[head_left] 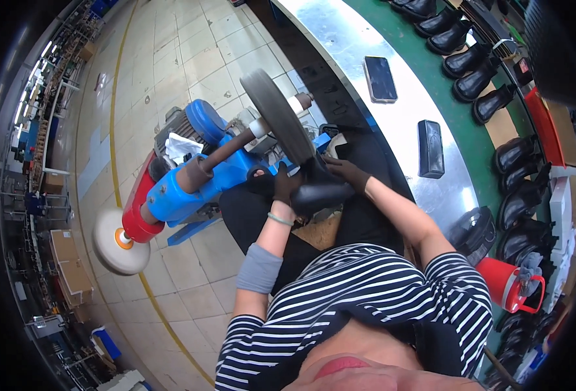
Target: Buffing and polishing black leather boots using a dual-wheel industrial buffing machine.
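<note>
A black leather boot (320,194) sits between my two hands in front of my lap, its rounded toe toward me. My left hand (284,185), in a dark glove, grips its left side. On the other side my right hand (346,171), gloved too, is closed round the upper part. The large dark polishing wheel (271,111) comes down to the boot's far side and appears to touch it; the exact contact is hidden. A brown shaft (226,153) carries that wheel from the blue machine (177,190).
A white buffing wheel (119,241) is at the machine's far left end. On the metal table (405,133) to my right lie a phone (380,79) and a black oblong case (430,148). Several black boots (519,202) line the green surface beyond, near a red jug (502,283).
</note>
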`<state>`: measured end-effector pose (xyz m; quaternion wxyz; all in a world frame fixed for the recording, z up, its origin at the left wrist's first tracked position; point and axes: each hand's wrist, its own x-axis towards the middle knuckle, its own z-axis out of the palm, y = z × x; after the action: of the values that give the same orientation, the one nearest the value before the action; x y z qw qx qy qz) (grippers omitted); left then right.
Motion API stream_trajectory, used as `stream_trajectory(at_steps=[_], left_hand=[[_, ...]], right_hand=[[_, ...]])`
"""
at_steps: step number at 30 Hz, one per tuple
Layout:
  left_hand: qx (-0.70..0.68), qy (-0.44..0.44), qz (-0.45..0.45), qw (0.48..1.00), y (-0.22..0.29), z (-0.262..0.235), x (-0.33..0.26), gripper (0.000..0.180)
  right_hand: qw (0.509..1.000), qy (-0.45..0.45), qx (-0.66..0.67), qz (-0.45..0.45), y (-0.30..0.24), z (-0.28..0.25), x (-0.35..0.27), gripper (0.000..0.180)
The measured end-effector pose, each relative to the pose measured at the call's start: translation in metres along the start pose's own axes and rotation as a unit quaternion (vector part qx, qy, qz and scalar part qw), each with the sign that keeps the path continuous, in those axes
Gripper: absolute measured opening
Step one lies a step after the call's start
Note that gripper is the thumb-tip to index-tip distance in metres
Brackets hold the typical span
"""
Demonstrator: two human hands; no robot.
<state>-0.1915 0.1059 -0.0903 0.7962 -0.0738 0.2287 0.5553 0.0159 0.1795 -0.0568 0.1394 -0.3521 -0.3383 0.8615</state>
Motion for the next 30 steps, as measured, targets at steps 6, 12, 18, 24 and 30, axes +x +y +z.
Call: stream_trajectory(at_steps=[6, 12, 18, 24, 30], left_hand=[[0.136, 0.02, 0.062, 0.989, 0.006, 0.049, 0.013, 0.087], [-0.051, -0.071, -0.02, 0.996, 0.02, 0.025, 0.007, 0.088], [0.002, -0.196, -0.017, 0.98, 0.009, 0.016, 0.015, 0.071], [-0.019, -0.213, -0.019, 0.977, 0.007, -0.012, 0.014, 0.045], [0.131, 0.072, 0.202, 0.968, -0.029, 0.032, 0.005, 0.035]], right_hand=[[0.998, 0.047, -0.026, -0.019, 0.004, -0.05, 0.047, 0.053], [0.99, 0.021, -0.133, -0.032, -0.009, -0.042, 0.075, 0.049], [0.983, 0.014, -0.181, 0.038, -0.036, -0.074, 0.086, 0.046], [0.989, -0.025, 0.14, 0.047, -0.063, -0.028, 0.06, 0.068], [0.99, 0.044, 0.133, 0.003, -0.045, -0.028, 0.083, 0.07]])
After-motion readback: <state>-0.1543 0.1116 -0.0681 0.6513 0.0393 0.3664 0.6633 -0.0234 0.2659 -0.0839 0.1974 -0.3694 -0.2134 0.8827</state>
